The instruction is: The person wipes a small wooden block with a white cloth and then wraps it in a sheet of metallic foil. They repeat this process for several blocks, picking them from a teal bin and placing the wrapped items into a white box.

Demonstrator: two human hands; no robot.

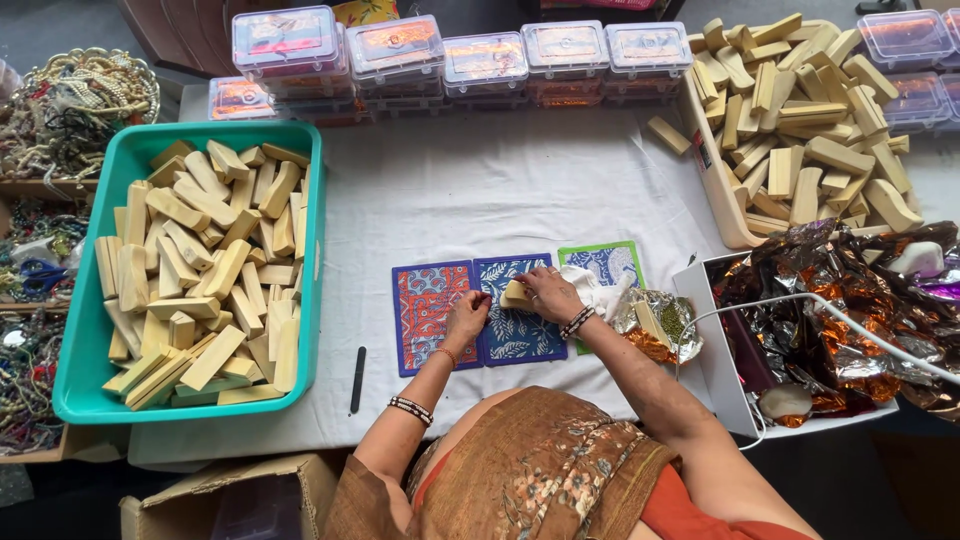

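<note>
My right hand (548, 291) is closed on a small pale soap bar (515, 295), fingers pinching it from above, and keeps it low over the blue leaf-printed cloth (520, 335) so that it sits near the middle of the square. My left hand (468, 312) presses flat, fingers together, on the seam between this cloth and the red printed cloth (428, 310), I think to stop them from sliding; it holds nothing. A green printed cloth (605, 262) lies just beside, at the right. All rests on a white table cover (480, 190). A teal tub (75, 350) of bars stands at my left, 1 cream tray (712, 190) of bars at my right, clear lidded boxes (485, 60) behind.
</note>
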